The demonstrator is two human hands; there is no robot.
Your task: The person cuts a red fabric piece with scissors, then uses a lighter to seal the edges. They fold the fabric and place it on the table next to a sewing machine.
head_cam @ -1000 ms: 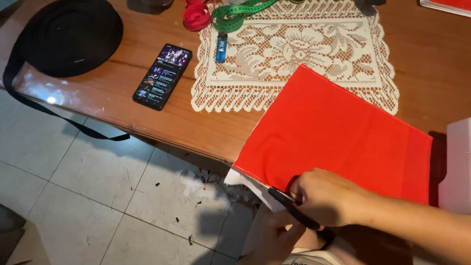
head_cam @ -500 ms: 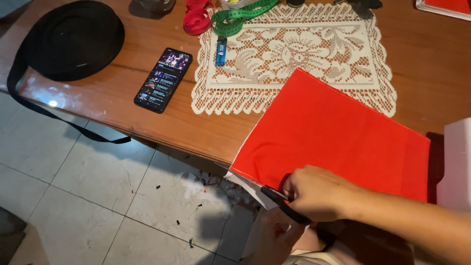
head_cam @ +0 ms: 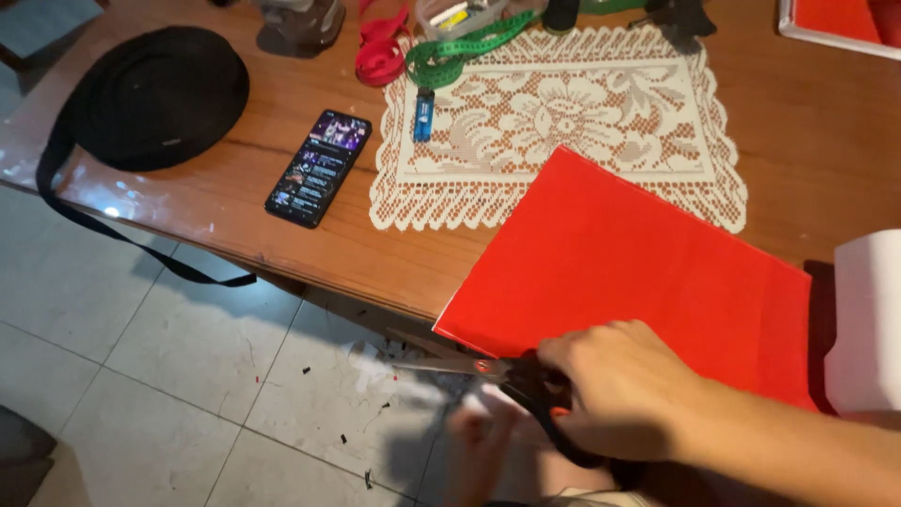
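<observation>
**Red sheet hangs over the edge for the blades**

Red sheet (head_cam: 638, 272) overhangs the table (head_cam: 235, 207) at 5 o'clock, giving scissors (head_cam: 488, 368) room. Right hand (head_cam: 619, 385) grips their handles; left hand (head_cam: 479, 451), blurred below, grip unclear.

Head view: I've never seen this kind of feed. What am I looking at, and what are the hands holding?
There is no machine: a person works with bare hands, and the camera on their head looks down. The right hand holds black-handled scissors at the near edge of a red sheet, which overhangs a wooden table. The left hand is blurred beneath the sheet; what it holds cannot be told. Also on the table: a lace mat, a phone, a black bag, a green tape measure and a blue lighter. Scraps dot the tiled floor.
</observation>
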